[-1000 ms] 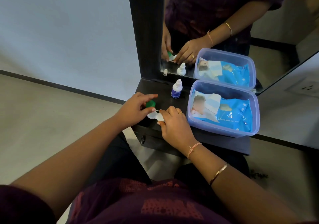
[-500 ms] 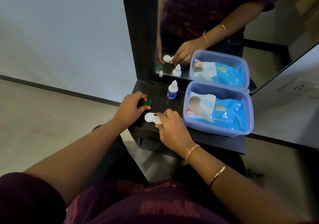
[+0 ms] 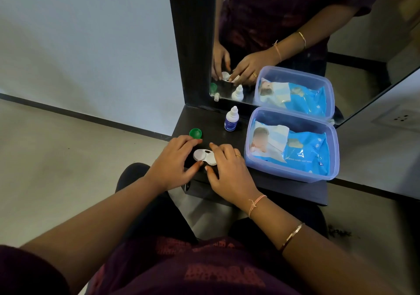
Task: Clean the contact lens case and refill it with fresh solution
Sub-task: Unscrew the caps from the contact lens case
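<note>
The white contact lens case (image 3: 203, 155) lies on the dark shelf (image 3: 241, 135) near its front left corner, its left well uncapped. My right hand (image 3: 229, 169) grips the case's right half between forefinger and thumb, hiding that side. My left hand (image 3: 173, 165) brackets the left well, thumb tip against the case's front edge and fingers curved behind it. The green cap (image 3: 195, 133) rests alone on the shelf just behind my left fingers. The small white solution bottle (image 3: 231, 122) with a blue label stands upright, capped, farther back.
A clear lilac plastic tub (image 3: 327, 149) holding a blue wet-wipes pack (image 3: 304, 151) fills the shelf's right side. A black-framed mirror (image 3: 193, 44) rises behind the shelf and reflects everything. The shelf's left and front edges drop to the floor.
My left hand set the green cap down at the back left of the shelf, let go of it and came back to the case. My right hand stayed on the case.
</note>
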